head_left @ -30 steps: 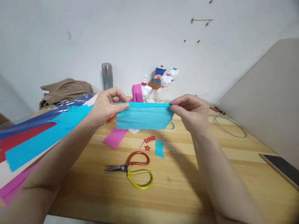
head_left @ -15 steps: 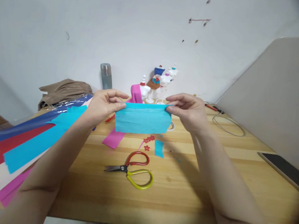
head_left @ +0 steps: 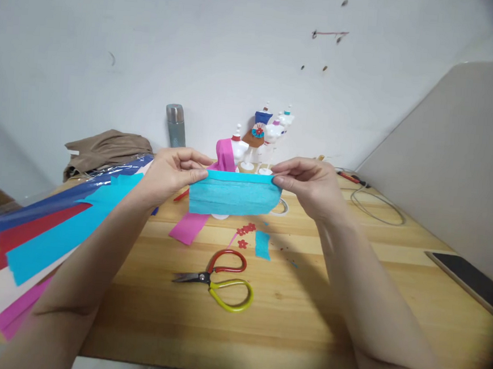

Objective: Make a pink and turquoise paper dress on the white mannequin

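A strip of light-blue crepe paper (head_left: 234,198) hangs above the table, its top edge folded over in a narrow band. My left hand (head_left: 173,173) pinches its upper left corner between thumb and fingers. At the upper right corner, my right hand (head_left: 310,184) grips the fold the same way. Below the paper lie scissors (head_left: 205,278) with one red and one yellow handle, several small red paper flowers (head_left: 242,244) and a small blue paper piece (head_left: 262,245). Behind the strip stands a small white mannequin (head_left: 239,148) with pink paper (head_left: 225,154) on it.
More small mannequins (head_left: 273,131) stand at the back by a grey flask (head_left: 175,126). Coloured paper sheets (head_left: 54,237) and a brown cloth (head_left: 108,151) lie at left. A pink piece (head_left: 188,228) and tape roll (head_left: 283,208) are mid-table. At right are a phone (head_left: 469,281) and a cable (head_left: 376,209).
The blue strip's lower edge has risen slightly and tilted, with its lower right corner curling. Both hands keep their hold at the corners, nearly unmoved.
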`<state>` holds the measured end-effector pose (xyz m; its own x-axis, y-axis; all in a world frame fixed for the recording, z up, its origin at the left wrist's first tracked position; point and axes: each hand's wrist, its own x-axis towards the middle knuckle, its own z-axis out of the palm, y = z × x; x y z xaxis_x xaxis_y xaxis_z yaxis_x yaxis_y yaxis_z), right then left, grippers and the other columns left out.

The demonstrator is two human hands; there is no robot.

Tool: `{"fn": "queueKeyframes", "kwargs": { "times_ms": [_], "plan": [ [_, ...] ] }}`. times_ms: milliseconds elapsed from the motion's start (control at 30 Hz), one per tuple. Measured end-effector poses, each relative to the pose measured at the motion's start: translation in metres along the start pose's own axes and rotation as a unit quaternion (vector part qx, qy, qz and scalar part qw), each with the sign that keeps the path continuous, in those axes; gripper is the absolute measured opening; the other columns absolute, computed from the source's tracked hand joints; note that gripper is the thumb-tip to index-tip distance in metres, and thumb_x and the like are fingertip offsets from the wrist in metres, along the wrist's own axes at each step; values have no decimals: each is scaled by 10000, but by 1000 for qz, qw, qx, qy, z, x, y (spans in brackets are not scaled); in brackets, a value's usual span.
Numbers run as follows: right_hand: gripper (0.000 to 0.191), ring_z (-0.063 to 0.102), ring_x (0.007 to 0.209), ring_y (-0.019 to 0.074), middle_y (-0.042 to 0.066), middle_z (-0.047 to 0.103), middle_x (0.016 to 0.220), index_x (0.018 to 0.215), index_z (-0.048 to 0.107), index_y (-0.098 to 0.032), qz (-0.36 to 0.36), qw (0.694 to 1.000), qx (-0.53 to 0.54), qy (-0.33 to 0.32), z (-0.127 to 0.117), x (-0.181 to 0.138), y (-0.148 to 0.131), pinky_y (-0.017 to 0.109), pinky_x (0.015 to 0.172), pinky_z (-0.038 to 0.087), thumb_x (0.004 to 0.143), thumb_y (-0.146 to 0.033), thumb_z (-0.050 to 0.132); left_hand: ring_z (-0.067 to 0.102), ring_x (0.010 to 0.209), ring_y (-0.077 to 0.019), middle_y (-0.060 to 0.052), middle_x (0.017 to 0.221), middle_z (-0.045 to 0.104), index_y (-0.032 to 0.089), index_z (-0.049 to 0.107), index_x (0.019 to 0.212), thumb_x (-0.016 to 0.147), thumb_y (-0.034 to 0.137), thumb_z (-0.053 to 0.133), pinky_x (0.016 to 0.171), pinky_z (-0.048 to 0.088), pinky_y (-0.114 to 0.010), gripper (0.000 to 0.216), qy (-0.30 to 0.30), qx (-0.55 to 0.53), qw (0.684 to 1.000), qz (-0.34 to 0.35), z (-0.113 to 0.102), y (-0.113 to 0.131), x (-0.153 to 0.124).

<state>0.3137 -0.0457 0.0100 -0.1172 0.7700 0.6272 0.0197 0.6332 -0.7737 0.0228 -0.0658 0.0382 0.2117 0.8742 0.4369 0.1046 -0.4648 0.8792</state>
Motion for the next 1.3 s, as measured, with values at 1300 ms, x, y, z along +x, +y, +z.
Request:
{"fn": "queueKeyframes", "kwargs": {
  "times_ms": [1300],
  "plan": [
    [151, 599, 715, 213, 39, 664, 773, 760, 614, -246, 39, 980, -188, -45, 4, -2, -14, 362, 648, 455, 870, -345, 641, 463, 495, -64, 41, 533, 535, 152, 599, 676, 836, 215, 620, 472, 324, -173, 174, -179, 149, 970, -66, 1, 18, -1]
  ]
}}
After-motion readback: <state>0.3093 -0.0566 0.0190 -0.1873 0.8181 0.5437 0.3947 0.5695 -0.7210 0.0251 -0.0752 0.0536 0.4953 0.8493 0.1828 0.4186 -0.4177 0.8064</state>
